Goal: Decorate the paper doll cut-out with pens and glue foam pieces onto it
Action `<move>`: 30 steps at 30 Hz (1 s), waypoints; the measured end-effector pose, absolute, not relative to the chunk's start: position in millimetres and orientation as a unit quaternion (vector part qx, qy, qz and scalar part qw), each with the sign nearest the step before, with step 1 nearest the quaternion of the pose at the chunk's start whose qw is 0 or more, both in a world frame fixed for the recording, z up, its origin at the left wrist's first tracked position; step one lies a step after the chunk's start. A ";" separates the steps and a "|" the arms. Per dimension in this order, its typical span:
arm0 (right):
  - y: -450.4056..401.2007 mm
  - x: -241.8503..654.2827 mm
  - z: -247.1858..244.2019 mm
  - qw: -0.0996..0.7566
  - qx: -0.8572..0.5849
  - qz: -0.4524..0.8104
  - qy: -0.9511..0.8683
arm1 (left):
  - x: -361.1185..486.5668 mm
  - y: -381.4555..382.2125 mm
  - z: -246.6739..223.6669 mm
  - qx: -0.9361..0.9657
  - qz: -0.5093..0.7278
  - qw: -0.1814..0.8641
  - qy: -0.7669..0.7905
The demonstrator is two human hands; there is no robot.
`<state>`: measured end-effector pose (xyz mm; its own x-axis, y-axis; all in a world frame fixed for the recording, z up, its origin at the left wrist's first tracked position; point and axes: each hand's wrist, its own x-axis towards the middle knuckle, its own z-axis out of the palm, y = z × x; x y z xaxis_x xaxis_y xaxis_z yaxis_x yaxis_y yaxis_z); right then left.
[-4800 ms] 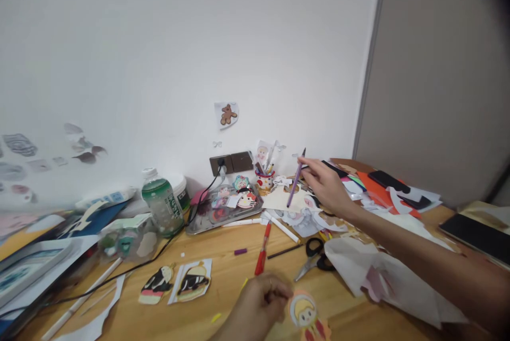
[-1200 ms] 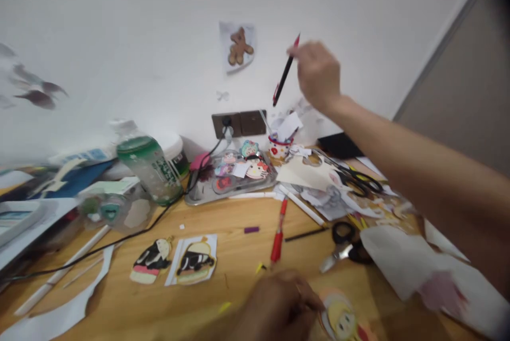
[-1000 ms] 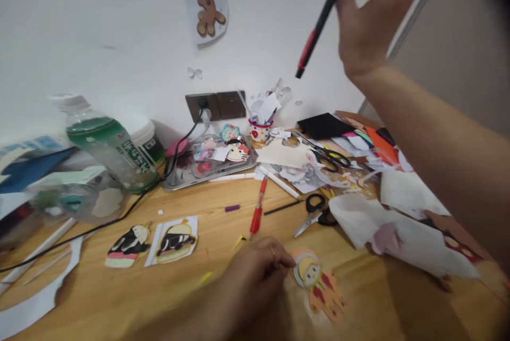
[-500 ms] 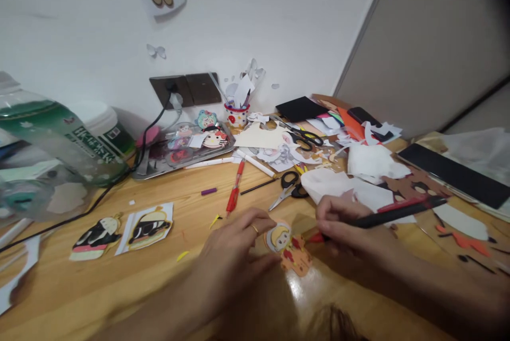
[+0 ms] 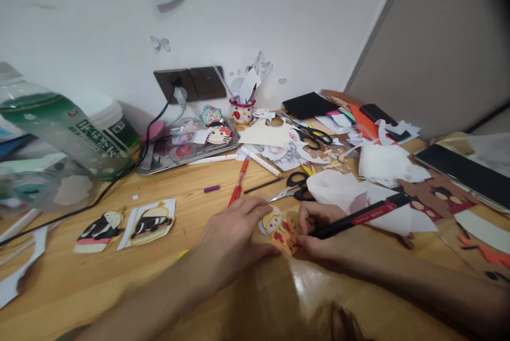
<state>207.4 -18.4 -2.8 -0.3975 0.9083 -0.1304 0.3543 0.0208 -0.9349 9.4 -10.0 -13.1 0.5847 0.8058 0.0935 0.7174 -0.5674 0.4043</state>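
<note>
A small paper figure in orange and yellow (image 5: pixel 285 235) lies on the wooden table (image 5: pixel 147 288) between my hands. My left hand (image 5: pixel 235 235) rests at its left side, thumb and fingers apart, touching its edge and holding it flat. In my right hand (image 5: pixel 319 229) is a black and red pen (image 5: pixel 358 216), gripped in closed fingers; its tip is hidden behind the fingers at the figure's right edge. Two cut-out figures in black and yellow, one loose (image 5: pixel 101 230) and one on white paper (image 5: pixel 148 224), lie at the left.
Scissors (image 5: pixel 292 189), a red pen (image 5: pixel 239 181) and a purple cap (image 5: pixel 211 189) lie beyond my hands. Behind them are a metal tray (image 5: pixel 187 158), a dotted cup (image 5: pixel 242 111) and paper scraps. A green bottle (image 5: pixel 64 123) stands left; a phone (image 5: pixel 462 171) lies right.
My right hand has moved left with the pen to the paper figure's edge. The pen is angled differently. My left hand has shifted slightly, and the view has moved a little.
</note>
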 end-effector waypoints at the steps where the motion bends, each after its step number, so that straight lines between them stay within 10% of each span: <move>1: -16.7 206.8 -4.2 0.269 -0.476 0.509 -0.665 | 8.5 -9.7 -12.9 0.874 0.137 0.165 0.435; 30: -17.5 216.1 -23.8 0.196 -0.453 0.384 -0.780 | 8.2 -11.8 -8.4 0.870 0.111 0.194 0.439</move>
<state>216.1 -17.5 -23.8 -0.5124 0.8577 -0.0429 0.5566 0.2937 -0.7771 8.2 -11.8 -8.4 0.5898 0.8072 0.0236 0.7207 -0.5394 0.4356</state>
